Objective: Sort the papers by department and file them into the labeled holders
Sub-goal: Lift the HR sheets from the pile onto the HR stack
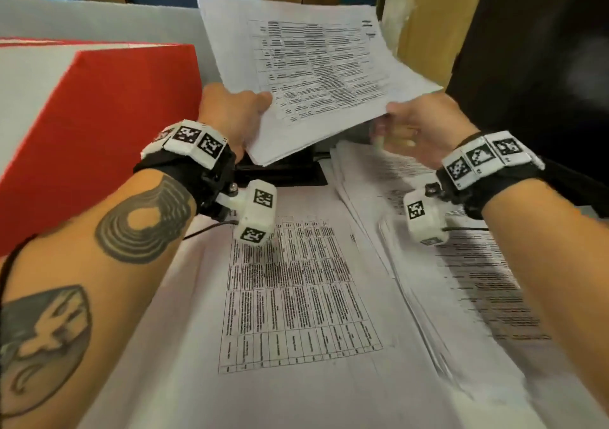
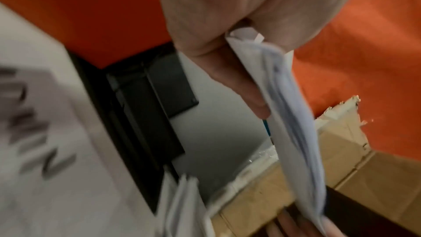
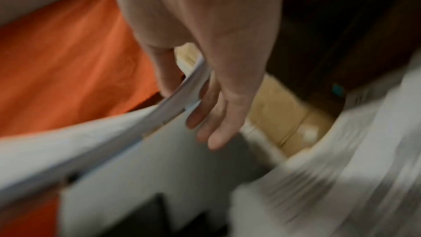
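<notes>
Held papers: a thin sheaf of printed sheets (image 1: 306, 72), a table of text on the top page, raised in the air above the far part of the table and tilted up away from the person.
Left hand: the left hand (image 1: 230, 112) pinches the sheaf's near left corner, thumb on top and fingers (image 2: 241, 86) underneath; the left wrist view shows the paper edge (image 2: 293, 123) clamped between them.
Right hand: the right hand (image 1: 425, 125) takes the near right corner, thumb on the top page; in the right wrist view the sheets' edge (image 3: 182, 95) runs between the thumb and the fingers (image 3: 218, 118), which lie fairly straight under it.
Sheet on the table: 1 large page with a printed grid (image 1: 296, 296) lies flat at the near middle of the table, below both wrists.
Right stack: a fanned, untidy pile of printed papers (image 1: 461, 263) lies along the table's right side, its left edge overlapping the grid page.
Red box: a red and white box (image 1: 99, 125) stands at the table's left edge, close beside the left hand.
Dark tray: a black flat object (image 1: 283, 171) lies under the raised sheaf, between the red box and the right stack.
Cardboard: brown cardboard (image 1: 425, 33) stands beyond the table's far right corner.
Lettered sheet: blurred large letters on a white surface (image 2: 38, 132) show in the left wrist view; the word cannot be read.
</notes>
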A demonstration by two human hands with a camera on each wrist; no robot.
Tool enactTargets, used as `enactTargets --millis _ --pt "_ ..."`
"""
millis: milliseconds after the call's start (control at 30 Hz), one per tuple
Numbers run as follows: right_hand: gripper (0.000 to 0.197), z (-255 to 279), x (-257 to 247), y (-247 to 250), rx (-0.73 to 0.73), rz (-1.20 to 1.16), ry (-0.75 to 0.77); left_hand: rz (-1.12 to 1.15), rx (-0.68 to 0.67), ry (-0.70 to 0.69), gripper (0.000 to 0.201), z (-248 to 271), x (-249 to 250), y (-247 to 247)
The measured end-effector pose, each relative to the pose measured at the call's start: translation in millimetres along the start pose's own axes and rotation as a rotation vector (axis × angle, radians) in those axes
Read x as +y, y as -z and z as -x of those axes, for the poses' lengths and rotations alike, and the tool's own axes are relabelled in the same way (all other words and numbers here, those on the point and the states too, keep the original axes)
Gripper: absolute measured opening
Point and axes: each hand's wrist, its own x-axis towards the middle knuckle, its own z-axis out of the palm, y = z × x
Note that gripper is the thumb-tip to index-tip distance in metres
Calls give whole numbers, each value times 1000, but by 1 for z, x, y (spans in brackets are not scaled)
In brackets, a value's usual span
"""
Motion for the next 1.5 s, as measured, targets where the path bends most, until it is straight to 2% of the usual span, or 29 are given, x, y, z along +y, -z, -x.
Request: enactTargets --millis 100,200,267,333,400,533,667,800,867,933,1033,1200,1267,1333,1367,1400,1500 --pt "22 -20 13 35 -113 690 48 -11 57 -145 44 -33 -10 17" --pt "54 -38 32 35 -364 1298 -56 -94 32 -191 48 -50 -20 18" --pt "79 -50 46 31 -474 1487 -150 -114 -19 -232 41 -57 -29 13" --pt "95 -60 53 28 -531 1573 -190 -127 -50 -267 37 -62 -38 8" --pt "101 -68 55 24 -557 1609 -206 -147 -62 -263 38 -69 -45 4" --pt "99 -74 56 16 -534 1677 -229 -147 -74 -250 35 -74 -51 -2" --pt "71 -70 52 15 -498 1656 -172 -149 -79 -229 33 -73 -52 -1" --pt "44 -57 41 25 -460 1494 -73 -172 -70 -243 33 -69 -48 4" --pt "35 -47 30 34 -368 1468 9 -155 -84 -252 32 -67 -45 5" --pt "35 -32 20 47 -261 1383 81 -127 -104 -247 31 -64 -43 4" --pt "36 -12 10 68 -172 1220 157 -39 -164 -185 35 -63 -41 -6" --pt "39 2 12 75 -188 1111 229 -127 -366 0 37 -56 -45 -45" --pt "37 3 14 73 -200 1124 243 -136 -433 90 49 -55 -49 -62" --pt "35 4 15 73 -194 1128 255 -137 -483 171 72 -58 -55 -82" --pt "35 4 14 74 -193 1125 261 -141 -492 188 72 -58 -57 -92" --pt "36 4 14 75 -196 1122 266 -154 -513 199 64 -58 -59 -103" --pt "39 6 16 75 -205 1115 256 -151 -677 320 38 -53 -58 -130"
